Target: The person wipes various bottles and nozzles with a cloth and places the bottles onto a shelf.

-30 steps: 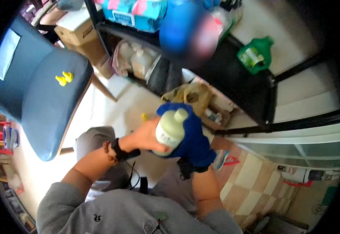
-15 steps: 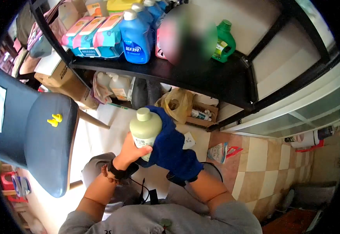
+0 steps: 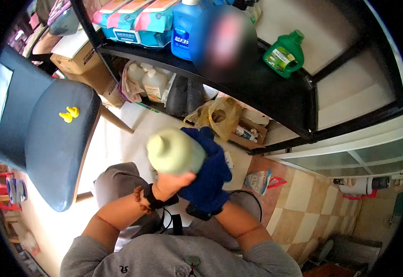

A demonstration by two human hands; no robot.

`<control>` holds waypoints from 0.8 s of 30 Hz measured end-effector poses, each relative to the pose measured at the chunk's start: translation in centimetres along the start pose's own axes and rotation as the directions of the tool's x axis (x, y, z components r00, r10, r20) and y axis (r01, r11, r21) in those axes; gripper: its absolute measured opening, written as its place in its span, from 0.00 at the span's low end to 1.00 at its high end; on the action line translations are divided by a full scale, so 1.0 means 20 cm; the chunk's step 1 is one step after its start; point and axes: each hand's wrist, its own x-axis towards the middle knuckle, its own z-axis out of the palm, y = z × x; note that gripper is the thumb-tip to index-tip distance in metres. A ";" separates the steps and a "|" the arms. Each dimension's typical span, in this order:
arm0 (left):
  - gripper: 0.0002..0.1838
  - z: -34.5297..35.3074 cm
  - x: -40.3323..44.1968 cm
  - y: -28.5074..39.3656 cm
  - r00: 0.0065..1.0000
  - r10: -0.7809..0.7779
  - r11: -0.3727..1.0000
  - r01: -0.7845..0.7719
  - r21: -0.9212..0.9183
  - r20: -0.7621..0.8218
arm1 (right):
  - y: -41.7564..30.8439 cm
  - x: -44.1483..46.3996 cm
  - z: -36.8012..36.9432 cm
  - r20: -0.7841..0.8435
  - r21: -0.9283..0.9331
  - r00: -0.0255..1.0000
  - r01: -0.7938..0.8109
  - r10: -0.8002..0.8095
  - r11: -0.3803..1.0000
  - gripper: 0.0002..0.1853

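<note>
My left hand [image 3: 173, 183] is closed round the lower part of a pale green capped bottle [image 3: 177, 151]. The bottle is tilted, its cap towards the upper left, and motion blurs its label. A dark blue fabric covering [image 3: 213, 173], a cloth or a glove, lies over my right hand and presses against the bottle's right side. Beneath it the fingers are hidden; only my right forearm [image 3: 238, 224] shows bare. Both hands are in front of my body, above my lap.
Ahead stands a black shelf [image 3: 257, 99] with wipe packs [image 3: 141, 27], a blue bottle [image 3: 181, 34] and a green jug [image 3: 285, 54]. Below are a yellow plastic bag [image 3: 217, 115] and a cardboard box [image 3: 243, 138]. A dark chair [image 3: 60, 138] holds small yellow objects [image 3: 70, 114].
The bottle has tipped further to the left, and its cap has turned towards me. The fabric-covered hand has shifted slightly left along its side. The camera view has moved a little.
</note>
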 end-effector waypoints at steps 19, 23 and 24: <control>0.07 -0.18 0.33 0.23 0.972 0.006 0.999 0.005 -0.044 0.237 | 0.22 -0.03 -0.05 -0.062 -0.190 0.981 -0.194 0.186 0.962 0.22; 0.07 -0.24 0.34 0.21 0.931 -0.071 0.956 0.166 -0.242 0.358 | 0.19 -0.07 -0.05 0.143 -0.199 0.944 -0.265 0.296 0.943 0.18; 0.08 -0.24 0.33 0.20 0.921 -0.101 0.932 0.221 -0.289 0.377 | 0.17 -0.07 -0.04 0.191 -0.204 0.928 -0.282 0.320 0.938 0.17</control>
